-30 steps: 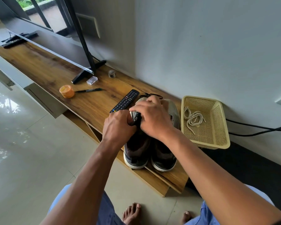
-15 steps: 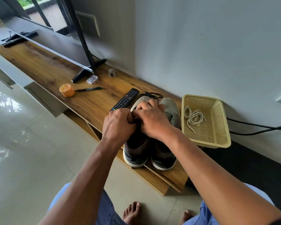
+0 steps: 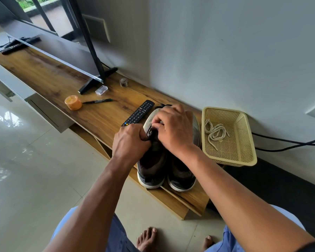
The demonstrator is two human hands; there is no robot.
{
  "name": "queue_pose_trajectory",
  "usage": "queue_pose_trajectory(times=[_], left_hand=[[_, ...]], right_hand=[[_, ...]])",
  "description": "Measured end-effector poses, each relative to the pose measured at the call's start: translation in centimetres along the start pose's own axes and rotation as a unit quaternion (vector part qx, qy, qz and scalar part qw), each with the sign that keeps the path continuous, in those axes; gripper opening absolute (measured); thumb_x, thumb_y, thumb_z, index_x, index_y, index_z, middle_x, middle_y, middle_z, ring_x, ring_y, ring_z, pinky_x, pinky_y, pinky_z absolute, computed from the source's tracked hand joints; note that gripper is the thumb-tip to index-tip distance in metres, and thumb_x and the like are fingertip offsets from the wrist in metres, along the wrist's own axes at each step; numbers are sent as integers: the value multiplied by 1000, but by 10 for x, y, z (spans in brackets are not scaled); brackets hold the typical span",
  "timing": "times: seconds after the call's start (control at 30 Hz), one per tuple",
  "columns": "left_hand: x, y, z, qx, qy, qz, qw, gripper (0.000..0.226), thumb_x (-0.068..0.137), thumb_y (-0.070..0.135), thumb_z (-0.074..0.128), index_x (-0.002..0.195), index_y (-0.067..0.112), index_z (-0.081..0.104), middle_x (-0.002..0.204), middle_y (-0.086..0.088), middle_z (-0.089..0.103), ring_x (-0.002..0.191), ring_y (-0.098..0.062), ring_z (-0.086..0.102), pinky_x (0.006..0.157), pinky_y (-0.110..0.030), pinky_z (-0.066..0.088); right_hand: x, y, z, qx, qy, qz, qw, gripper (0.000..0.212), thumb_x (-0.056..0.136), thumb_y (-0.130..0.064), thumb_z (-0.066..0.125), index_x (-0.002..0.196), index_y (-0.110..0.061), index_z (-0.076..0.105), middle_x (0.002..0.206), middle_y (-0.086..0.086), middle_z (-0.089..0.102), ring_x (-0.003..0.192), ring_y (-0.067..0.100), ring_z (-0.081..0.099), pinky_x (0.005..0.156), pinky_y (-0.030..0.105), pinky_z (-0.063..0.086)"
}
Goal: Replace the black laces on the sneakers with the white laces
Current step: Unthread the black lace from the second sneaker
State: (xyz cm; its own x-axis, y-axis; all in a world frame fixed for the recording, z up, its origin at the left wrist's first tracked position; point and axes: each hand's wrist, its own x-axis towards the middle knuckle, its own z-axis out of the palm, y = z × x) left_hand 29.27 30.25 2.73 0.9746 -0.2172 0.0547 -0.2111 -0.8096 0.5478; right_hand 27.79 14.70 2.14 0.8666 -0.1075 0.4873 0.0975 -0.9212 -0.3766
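Observation:
Two dark sneakers with white soles stand side by side at the near end of the wooden shelf, the left sneaker (image 3: pixel 151 168) and the right sneaker (image 3: pixel 182 177). My left hand (image 3: pixel 130 141) pinches the black lace (image 3: pixel 149 132) at the left sneaker's eyelets. My right hand (image 3: pixel 173 128) lies over both tongues, fingers curled on the same lace. More black lace (image 3: pixel 161 106) shows beyond my right hand. White laces (image 3: pixel 215 132) lie loose in the yellow basket (image 3: pixel 244 142).
A black remote (image 3: pixel 138 112) lies just left of the sneakers. Farther left are a marker pen (image 3: pixel 97 101), an orange jar (image 3: pixel 73 102), a clear small box (image 3: pixel 101 90) and the TV stand foot (image 3: pixel 96 80). Black cables (image 3: pixel 287 144) run along the wall.
My right hand has slid back towards the toe end of the left sneaker, fingers working at the lace. My left hand keeps its pinch in nearly the same place.

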Motion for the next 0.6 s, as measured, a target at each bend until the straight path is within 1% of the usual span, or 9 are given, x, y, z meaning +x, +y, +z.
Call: queue_pose_trajectory(times=[0.07, 0.1, 0.17, 0.27, 0.37, 0.43, 0.5, 0.57, 0.6], left_hand=[[-1, -1, 0, 9, -24, -10, 1000, 17, 73, 16, 77, 68, 20, 61, 72, 6, 59, 68, -9, 52, 55, -24, 32], [-2, -1, 0, 7, -33, -15, 999, 17, 73, 17, 77, 68, 20, 61, 72, 6, 60, 69, -9, 53, 55, -24, 31], [-2, -3, -1, -7, -39, -22, 999, 18, 74, 20, 78, 68, 21, 61, 74, 7, 62, 72, -10, 55, 56, -24, 33], [-3, -3, -2, -20, -39, -15, 999, 17, 76, 26, 79, 76, 25, 62, 79, 9, 63, 76, -9, 57, 59, -25, 37], [-1, -2, -2, -17, -42, 1, 999, 20, 79, 40, 77, 89, 34, 61, 84, 15, 64, 80, -2, 59, 61, -26, 40], [2, -2, 0, -26, -43, 15, 999, 21, 82, 49, 74, 96, 38, 63, 89, 18, 64, 83, -1, 59, 63, -26, 41], [5, -1, 3, -33, -38, 44, 998, 15, 89, 48, 69, 101, 39, 68, 95, 18, 63, 89, -2, 60, 67, -26, 44], [8, 1, 7, -44, -38, 63, 996, 16, 96, 39, 62, 108, 38, 72, 101, 18, 61, 96, -5, 59, 74, -29, 49], [10, 1, 8, -47, -36, 65, 996, 20, 98, 35, 59, 112, 37, 72, 104, 16, 60, 98, -6, 58, 77, -31, 50]], right_hand=[[14, 7, -8, 87, 88, 113, 986, 4, 90, -25, 69, 87, -28, 70, 93, -6, 72, 97, 26, 61, 81, 40, 42], [24, 14, -15, 138, 130, 177, 966, 8, 93, -29, 64, 91, -26, 70, 93, -3, 73, 95, 29, 63, 82, 44, 48], [41, 32, -29, 218, 168, 250, 928, 17, 92, -39, 57, 94, -26, 68, 93, -3, 72, 95, 29, 65, 83, 51, 53], [43, 36, -43, 256, 117, 265, 922, 14, 87, -38, 64, 85, -26, 69, 86, -11, 70, 93, 21, 65, 85, 48, 55], [34, 32, -42, 298, 39, 257, 919, 7, 83, -26, 72, 76, -24, 72, 72, -11, 70, 74, 9, 66, 76, 37, 58], [32, 33, -42, 343, 0, 243, 907, 5, 80, -23, 73, 74, -22, 73, 68, -9, 70, 68, 9, 63, 71, 35, 54], [32, 33, -47, 420, -31, 221, 879, 4, 78, -20, 72, 77, -16, 74, 71, 2, 71, 68, 11, 61, 65, 31, 52], [31, 32, -55, 511, -56, 199, 834, 5, 81, -14, 69, 80, -10, 71, 72, 9, 69, 64, 14, 58, 59, 23, 44], [31, 32, -59, 553, -71, 194, 807, 4, 83, -13, 67, 81, -11, 70, 72, 10, 68, 63, 16, 55, 57, 24, 41]])
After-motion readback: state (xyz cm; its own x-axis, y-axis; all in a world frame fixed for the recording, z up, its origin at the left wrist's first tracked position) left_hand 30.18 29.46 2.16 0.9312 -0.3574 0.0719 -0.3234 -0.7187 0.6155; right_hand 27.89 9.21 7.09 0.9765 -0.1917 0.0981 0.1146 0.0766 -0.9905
